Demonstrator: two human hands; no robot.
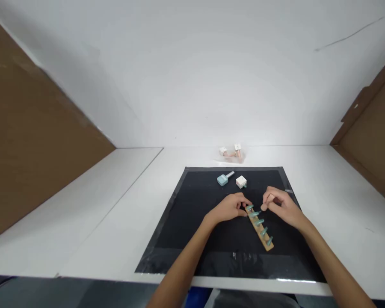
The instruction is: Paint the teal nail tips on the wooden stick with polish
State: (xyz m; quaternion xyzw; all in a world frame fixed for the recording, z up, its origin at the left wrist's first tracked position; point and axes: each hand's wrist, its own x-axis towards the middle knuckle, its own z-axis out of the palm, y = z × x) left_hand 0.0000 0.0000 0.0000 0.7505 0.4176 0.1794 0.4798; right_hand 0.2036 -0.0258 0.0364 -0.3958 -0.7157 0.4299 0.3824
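Note:
A narrow wooden strip lies slanted on the black mat, with several teal nail-tip-like pieces standing along it. My left hand is closed at the strip's far end, thumb and finger against it. Between the fingers of my right hand is a beige-capped brush, its thin dark tip at one of the far teal pieces; whether they touch I cannot tell. Beyond my hands lie a small white cube-shaped bottle, with a bit of teal beside it, and a light blue bottle with a silvery stem.
Behind the black mat is a clear plastic bag with white square pieces and beige cap-like parts inside. A white wall closes off the back. Brown panels stand at the left and right.

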